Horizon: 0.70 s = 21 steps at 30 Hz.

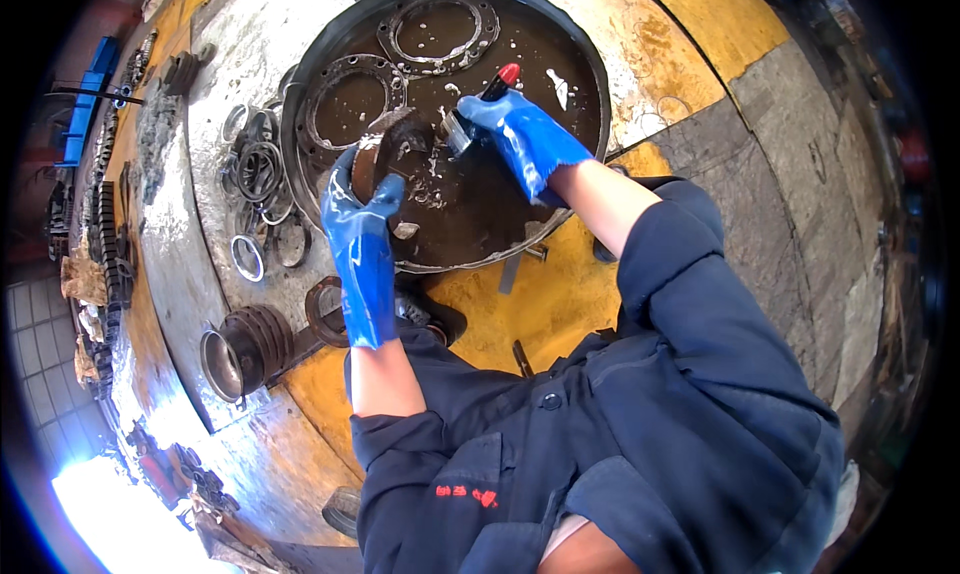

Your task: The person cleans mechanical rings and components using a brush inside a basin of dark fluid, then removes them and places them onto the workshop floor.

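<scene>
My left hand (361, 239), in a blue rubber glove, is closed round a rusty brown metal ring (367, 166) at the left of the pan, above dark liquid. Part of the ring is hidden by the fingers. My right hand (522, 139), gloved alike, grips a brush (509, 75) with a red-tipped dark handle. Its bristles point left toward the ring, a small gap apart. Both hands are over a wide round black pan (601, 69) of murky brown liquid with pale flecks. Two flat flanges with bolt holes, a far flange (487, 24) and a nearer flange (315, 104), lie in it.
Left of the pan lie a pile of thin rings (258, 169) and a white-edged ring (247, 259). Nearer stand a stack of dark ribbed rings (250, 349) and a single brown ring (325, 309). A bolt (538, 253) lies by the pan's near rim.
</scene>
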Each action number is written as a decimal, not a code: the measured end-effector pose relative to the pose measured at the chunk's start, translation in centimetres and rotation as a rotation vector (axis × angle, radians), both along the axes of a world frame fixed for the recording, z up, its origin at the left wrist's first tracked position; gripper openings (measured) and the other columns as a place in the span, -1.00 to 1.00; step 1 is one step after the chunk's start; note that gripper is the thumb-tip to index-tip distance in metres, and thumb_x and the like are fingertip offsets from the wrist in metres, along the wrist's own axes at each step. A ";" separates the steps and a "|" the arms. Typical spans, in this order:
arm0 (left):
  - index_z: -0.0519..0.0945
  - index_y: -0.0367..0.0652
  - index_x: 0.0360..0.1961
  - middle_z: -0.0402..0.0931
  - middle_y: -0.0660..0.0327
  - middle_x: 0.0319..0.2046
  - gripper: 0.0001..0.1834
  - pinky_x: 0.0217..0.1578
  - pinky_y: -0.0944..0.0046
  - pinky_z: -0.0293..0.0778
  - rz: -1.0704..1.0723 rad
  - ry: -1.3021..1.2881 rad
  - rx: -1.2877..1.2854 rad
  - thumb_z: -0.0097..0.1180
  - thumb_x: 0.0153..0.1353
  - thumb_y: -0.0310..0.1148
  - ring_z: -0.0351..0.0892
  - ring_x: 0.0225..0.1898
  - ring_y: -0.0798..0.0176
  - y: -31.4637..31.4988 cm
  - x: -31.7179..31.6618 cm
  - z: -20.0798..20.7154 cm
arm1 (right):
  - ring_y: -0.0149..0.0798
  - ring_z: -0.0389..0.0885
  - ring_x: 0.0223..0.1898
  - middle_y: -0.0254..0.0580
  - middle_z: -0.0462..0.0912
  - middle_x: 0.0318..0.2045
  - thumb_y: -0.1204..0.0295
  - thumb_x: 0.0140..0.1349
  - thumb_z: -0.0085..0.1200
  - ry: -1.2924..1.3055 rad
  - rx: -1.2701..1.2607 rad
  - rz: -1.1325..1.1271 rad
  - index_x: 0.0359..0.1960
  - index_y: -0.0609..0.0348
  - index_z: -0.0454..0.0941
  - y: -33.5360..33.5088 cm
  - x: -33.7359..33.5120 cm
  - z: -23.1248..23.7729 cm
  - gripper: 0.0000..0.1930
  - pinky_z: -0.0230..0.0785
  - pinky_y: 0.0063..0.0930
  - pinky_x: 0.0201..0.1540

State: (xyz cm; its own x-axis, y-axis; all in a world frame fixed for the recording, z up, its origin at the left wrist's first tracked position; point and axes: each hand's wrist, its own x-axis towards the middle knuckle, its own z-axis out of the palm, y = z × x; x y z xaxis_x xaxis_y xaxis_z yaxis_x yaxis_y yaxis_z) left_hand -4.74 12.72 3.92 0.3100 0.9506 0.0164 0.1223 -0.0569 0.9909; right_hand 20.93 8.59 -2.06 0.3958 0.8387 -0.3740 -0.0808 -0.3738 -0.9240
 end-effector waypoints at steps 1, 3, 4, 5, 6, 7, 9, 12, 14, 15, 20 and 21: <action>0.59 -0.33 0.28 0.66 0.13 0.07 -0.35 0.14 0.25 0.56 0.011 -0.070 -0.034 0.43 0.10 -0.60 0.65 0.06 0.25 0.2 -0.4 -0.1 | -0.24 0.69 -0.30 -0.17 0.78 -0.34 0.08 0.25 0.18 -0.011 -0.102 0.008 -0.20 0.20 0.78 0.4 -0.6 0.2 -0.60 0.49 -0.30 -0.15; 0.60 -0.31 0.25 0.70 0.14 0.04 -0.39 0.12 0.24 0.58 0.090 -0.169 -0.112 0.40 0.13 -0.68 0.68 0.02 0.22 0.4 -1.1 -0.2 | -0.26 0.68 -0.34 -0.17 0.76 -0.40 0.08 0.23 0.17 -0.124 -0.128 0.142 -0.26 0.22 0.76 -0.3 -0.8 0.7 -0.59 0.49 -0.31 -0.17; 0.63 -0.26 0.23 0.71 0.17 0.01 -0.44 0.00 0.29 0.59 0.095 -0.204 -0.141 0.38 0.16 -0.65 0.69 -0.06 0.26 0.1 -0.9 -0.1 | -0.24 0.68 -0.34 -0.15 0.76 -0.42 0.10 0.24 0.14 -0.163 -0.189 0.114 -0.27 0.20 0.76 -0.7 -0.8 1.1 -0.62 0.49 -0.32 -0.17; 0.66 -0.21 0.21 0.73 0.19 -0.02 -0.49 -0.11 0.34 0.59 0.107 -0.229 -0.167 0.37 0.19 -0.61 0.71 -0.13 0.31 0.0 -1.0 0.0 | -0.23 0.69 -0.35 -0.14 0.75 -0.43 0.13 0.24 0.12 -0.193 -0.249 0.093 -0.29 0.17 0.77 -1.1 -1.3 1.6 -0.64 0.49 -0.33 -0.16; 0.64 -0.17 0.23 0.73 0.22 -0.04 -0.50 -0.21 0.35 0.59 0.166 -0.144 -0.147 0.38 0.25 -0.54 0.71 -0.19 0.33 0.9 -3.5 -0.7 | -0.16 0.71 -0.28 -0.07 0.77 -0.34 0.25 0.32 0.09 -0.034 -0.010 0.149 -0.16 0.14 0.76 -2.9 -4.2 6.5 -0.71 0.49 -0.33 -0.12; 0.64 -0.17 0.23 0.73 0.22 -0.04 -0.50 -0.21 0.35 0.59 0.154 -0.143 -0.148 0.38 0.25 -0.54 0.71 -0.19 0.33 1.2 -3.4 -1.0 | -0.16 0.71 -0.28 -0.07 0.77 -0.34 0.25 0.32 0.09 -0.033 -0.011 0.137 -0.16 0.14 0.76 -4.0 -4.4 6.4 -0.71 0.49 -0.33 -0.12; 0.59 -0.15 0.28 0.73 0.21 -0.03 -0.50 -0.21 0.32 0.62 0.171 -0.166 -0.224 0.38 0.33 -0.44 0.73 -0.17 0.28 1.9 -3.6 -1.5 | -0.16 0.70 -0.20 -0.03 0.76 -0.23 0.43 0.41 0.03 -0.410 0.358 0.196 0.02 0.11 0.70 -5.1 -4.8 5.2 -0.74 0.50 -0.29 -0.07; 0.55 -0.10 0.33 0.73 0.17 0.02 -0.50 -0.12 0.20 0.65 0.070 -0.171 -0.209 0.30 0.44 -0.23 0.74 -0.06 0.18 3.2 -3.7 -2.8 | -0.21 0.71 -0.11 -0.10 0.74 -0.15 0.56 0.49 -0.04 -0.251 0.287 0.168 0.16 0.12 0.60 -1.7 -7.2 0.3 -0.71 0.56 -0.31 0.00; 0.55 -0.10 0.33 0.73 0.16 0.02 -0.50 -0.11 0.19 0.65 0.089 -0.149 -0.234 0.30 0.44 -0.21 0.74 -0.05 0.18 2.6 -4.0 -2.9 | -0.18 0.71 -0.12 -0.14 0.73 -0.15 0.56 0.50 -0.04 -0.337 0.282 0.157 0.14 0.12 0.60 -0.2 -8.9 -0.4 -0.73 0.57 -0.32 0.01; 0.55 -0.10 0.33 0.73 0.16 0.02 -0.50 -0.11 0.19 0.65 0.091 -0.145 -0.247 0.29 0.45 -0.21 0.74 -0.05 0.18 2.3 -3.8 -2.8 | -0.20 0.71 -0.18 -0.25 0.72 -0.20 0.46 0.48 0.07 0.470 0.284 -0.170 0.05 0.04 0.62 0.7 -9.7 -0.5 -0.81 0.63 -0.25 -0.01; 0.55 -0.10 0.33 0.73 0.16 0.03 -0.50 -0.10 0.17 0.65 0.122 -0.134 -0.286 0.28 0.45 -0.18 0.74 -0.05 0.17 1.3 -5.2 -2.4 | -0.20 0.71 -0.43 -0.36 0.70 -0.34 0.29 0.43 0.23 1.236 -0.102 -0.569 -0.21 -0.12 0.67 3.9 -12.4 -0.5 -0.95 0.70 0.01 -0.27; 0.55 -0.09 0.33 0.73 0.16 0.03 -0.50 -0.09 0.17 0.65 0.117 -0.137 -0.291 0.28 0.45 -0.17 0.74 -0.05 0.17 1.2 -4.9 -2.5 | -0.20 0.71 -0.43 -0.36 0.70 -0.34 0.29 0.43 0.23 1.236 -0.102 -0.576 -0.21 -0.12 0.67 3.8 -11.9 -1.4 -0.95 0.70 0.01 -0.27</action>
State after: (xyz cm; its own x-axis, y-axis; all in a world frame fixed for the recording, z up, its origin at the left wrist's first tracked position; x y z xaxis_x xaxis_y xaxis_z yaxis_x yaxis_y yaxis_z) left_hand -9.66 13.87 1.39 0.2127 0.9505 -0.2266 -0.0241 0.2369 0.9712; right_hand 9.06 12.38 -3.46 0.0420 0.6184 -0.7848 -0.9919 -0.0684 -0.1070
